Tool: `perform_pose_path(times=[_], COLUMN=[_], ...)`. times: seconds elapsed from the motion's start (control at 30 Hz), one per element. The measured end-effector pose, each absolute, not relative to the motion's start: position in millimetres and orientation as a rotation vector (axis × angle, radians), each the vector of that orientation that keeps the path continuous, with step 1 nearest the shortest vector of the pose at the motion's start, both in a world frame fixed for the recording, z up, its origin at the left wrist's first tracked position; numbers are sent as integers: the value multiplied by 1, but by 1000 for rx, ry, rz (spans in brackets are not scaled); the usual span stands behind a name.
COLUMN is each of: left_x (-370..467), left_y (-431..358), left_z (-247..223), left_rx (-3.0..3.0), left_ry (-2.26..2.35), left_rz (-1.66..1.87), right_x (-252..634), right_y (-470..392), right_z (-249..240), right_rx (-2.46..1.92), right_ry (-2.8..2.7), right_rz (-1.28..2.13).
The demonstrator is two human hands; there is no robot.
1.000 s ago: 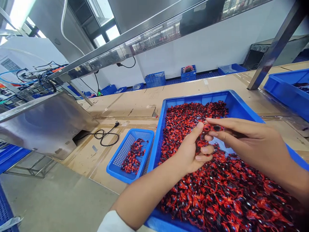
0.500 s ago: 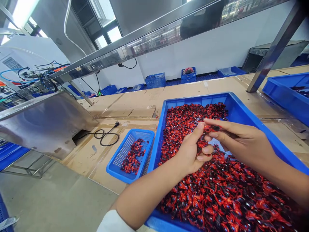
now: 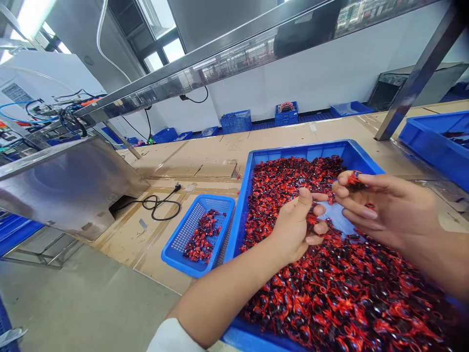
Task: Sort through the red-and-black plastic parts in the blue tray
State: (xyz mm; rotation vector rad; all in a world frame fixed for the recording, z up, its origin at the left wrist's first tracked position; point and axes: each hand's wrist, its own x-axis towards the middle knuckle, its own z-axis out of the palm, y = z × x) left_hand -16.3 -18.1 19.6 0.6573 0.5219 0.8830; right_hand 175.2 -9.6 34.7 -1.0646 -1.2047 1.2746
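Right hand [image 3: 401, 210] is pinching a small red and black piece [image 3: 353, 179] at the right of the frame. Left hand [image 3: 289, 226] is curling loosely nearby; I cannot tell if it is holding anything. Both are hovering over a big blue tub [image 3: 239, 215], where many such pieces [image 3: 340, 298] are lying.

No text, label, brand, number or sign can be read.

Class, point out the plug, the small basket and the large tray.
Plug [image 3: 178, 187]: head view, its body.
Small basket [image 3: 182, 266]: head view, near wall.
Large tray [image 3: 238, 205]: head view, left rim.
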Motion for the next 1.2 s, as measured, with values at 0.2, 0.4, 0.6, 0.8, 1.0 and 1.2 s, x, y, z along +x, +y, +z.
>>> perform_pose_path(times=[0.2, 0.4, 0.6, 0.8, 1.0, 1.2], left_x=[-19, -16, -14, -17, -16, -14], left_y=[-17, -16, -12, -8, -8, -9], left_z=[20, 16, 10, 12, 14, 10], left_rx=[683, 822, 975, 613, 628, 736], left_ry=[520, 578, 645, 679, 713, 699], left_rz=[873, 958, 875, 764, 845, 864], right_x=[169, 160, 163, 157, 159, 156], right_y=[-13, -23, -27, -32, -39, -40], right_z=[36, 30, 34, 42, 42, 44], right_rx=[-1053, -1187, -1215, -1194, -1121, -1182], right_ry=[-1279, -1734, -1941, -1813, -1845, -1839], right_rz=[1324, 478, 480, 115, -172, 50])
